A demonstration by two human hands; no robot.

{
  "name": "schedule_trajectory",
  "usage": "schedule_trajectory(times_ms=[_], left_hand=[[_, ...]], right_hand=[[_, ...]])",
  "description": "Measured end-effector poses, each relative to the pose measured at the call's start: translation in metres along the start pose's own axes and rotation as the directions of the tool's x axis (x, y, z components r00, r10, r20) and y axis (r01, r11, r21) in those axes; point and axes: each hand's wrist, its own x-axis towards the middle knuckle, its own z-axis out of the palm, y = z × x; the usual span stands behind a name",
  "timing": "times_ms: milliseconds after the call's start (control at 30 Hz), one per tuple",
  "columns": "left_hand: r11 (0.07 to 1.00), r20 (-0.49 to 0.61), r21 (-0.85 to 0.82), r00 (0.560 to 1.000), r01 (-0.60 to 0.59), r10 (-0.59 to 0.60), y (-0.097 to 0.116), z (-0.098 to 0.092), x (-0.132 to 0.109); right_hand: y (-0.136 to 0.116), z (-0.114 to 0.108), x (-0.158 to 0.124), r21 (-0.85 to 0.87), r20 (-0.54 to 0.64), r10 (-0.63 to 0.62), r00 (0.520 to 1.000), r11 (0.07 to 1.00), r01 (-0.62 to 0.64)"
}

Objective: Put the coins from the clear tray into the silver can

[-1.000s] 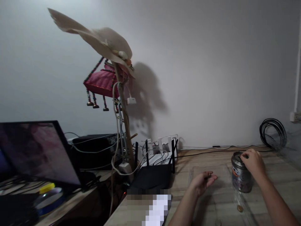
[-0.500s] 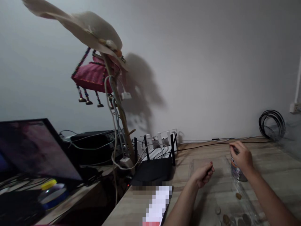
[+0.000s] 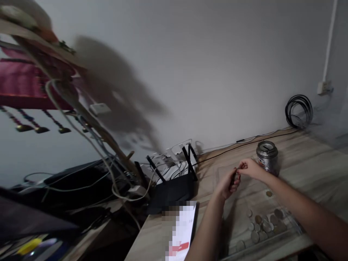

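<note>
My left hand (image 3: pixel 230 184) is closed, palm turned inward, around a few small, dark, blurred pieces that look like coins. The fingertips of my right hand (image 3: pixel 249 169) meet it there, pinching at the edge of one coin. Just behind my right wrist stands an upright metal coin bank (image 3: pixel 267 155), a can with a slot in its lid. Several loose coins (image 3: pixel 268 227) lie in a clear, flat plastic tray or sheet (image 3: pixel 295 222) below my right forearm. A single brass-coloured coin (image 3: pixel 269 194) lies apart from them, closer to the bank.
A black router (image 3: pixel 171 192) with antennas and white plugs stands left of my hands. In front of it lies a phone (image 3: pixel 185 226) with a lit screen. Coiled black cable (image 3: pixel 299 111) rests against the wall. A wooden pole (image 3: pixel 100 136) holds cords and a pink bag (image 3: pixel 24 81).
My right hand has come away from the top of the coin bank, leftward to my left hand's fingers. The view has swung right and down, showing more coins.
</note>
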Motion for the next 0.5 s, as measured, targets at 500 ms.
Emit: schedule_trajectory(times_ms=[500], left_hand=[[0.960,-0.190,-0.161,0.962,-0.227,0.195,0.001,-0.006,0.003]], right_hand=[[-0.024,-0.103,-0.018,-0.616,-0.644,-0.237,0.728,0.725,-0.309]])
